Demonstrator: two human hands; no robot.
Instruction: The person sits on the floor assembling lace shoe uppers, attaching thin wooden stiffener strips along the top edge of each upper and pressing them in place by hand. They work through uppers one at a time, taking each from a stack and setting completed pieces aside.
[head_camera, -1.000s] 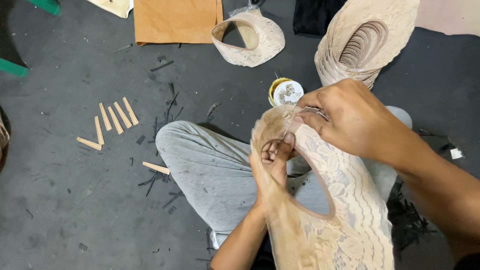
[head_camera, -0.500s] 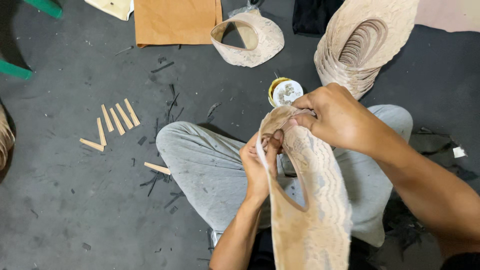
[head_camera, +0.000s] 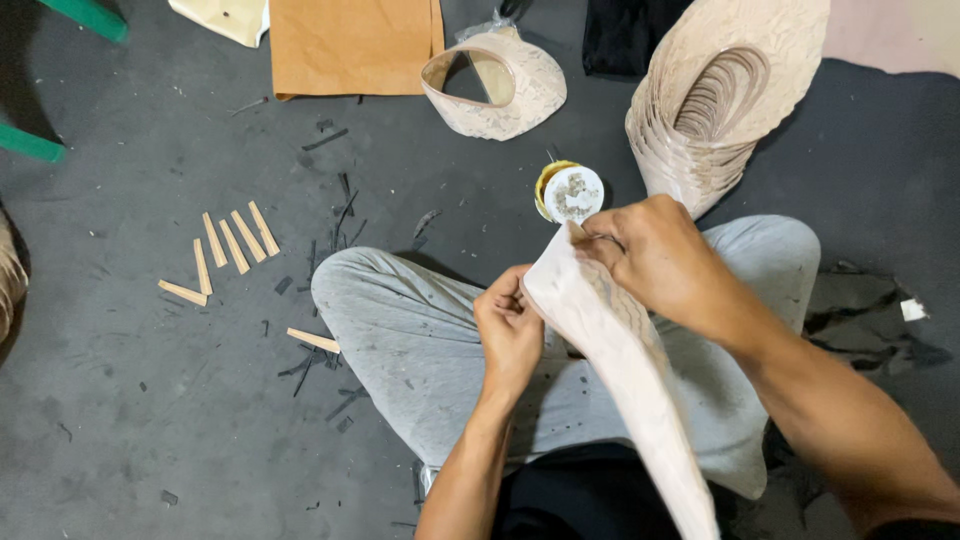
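Note:
I sit cross-legged on a dark floor in grey trousers (head_camera: 420, 350). Over my lap I hold a long beige lace-patterned cut piece (head_camera: 630, 380), now turned nearly edge-on. My right hand (head_camera: 655, 255) pinches its far tip. My left hand (head_camera: 510, 330) grips its left edge a little lower. Just beyond the tip stands a small round yellow-rimmed tin (head_camera: 570, 192) on the floor.
A stack of matching beige cut pieces (head_camera: 720, 100) lies at the back right. A formed beige shoe-upper piece (head_camera: 495, 85) and a brown sheet (head_camera: 350, 45) lie at the back. Several small wooden sticks (head_camera: 235, 245) and dark scraps lie on the floor to the left.
The beige piece has been rotated from facing me flat to nearly edge-on. Both hands shifted slightly with it; the left hand moved lower along the edge.

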